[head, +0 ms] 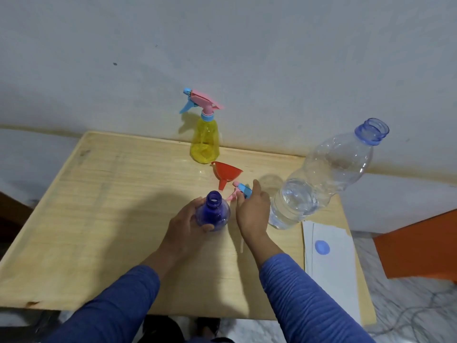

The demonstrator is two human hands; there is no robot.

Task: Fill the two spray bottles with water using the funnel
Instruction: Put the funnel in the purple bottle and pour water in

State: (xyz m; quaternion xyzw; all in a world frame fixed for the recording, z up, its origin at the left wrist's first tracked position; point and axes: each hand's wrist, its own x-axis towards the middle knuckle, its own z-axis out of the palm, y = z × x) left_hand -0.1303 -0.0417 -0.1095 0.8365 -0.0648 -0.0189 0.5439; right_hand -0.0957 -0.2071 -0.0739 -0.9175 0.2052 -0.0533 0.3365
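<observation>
My left hand grips the blue spray bottle, which stands upright on the wooden table with its neck open. My right hand holds the removed blue and pink spray head; its dip tube shows below my wrist. The red funnel lies on its side just behind the bottle. A yellow spray bottle with its pink and blue head on stands at the table's far edge. A large clear water bottle, uncapped and partly full, stands at the right.
White paper with the blue bottle cap on it lies at the table's right edge. A white wall rises right behind the table. An orange object sits on the floor to the right.
</observation>
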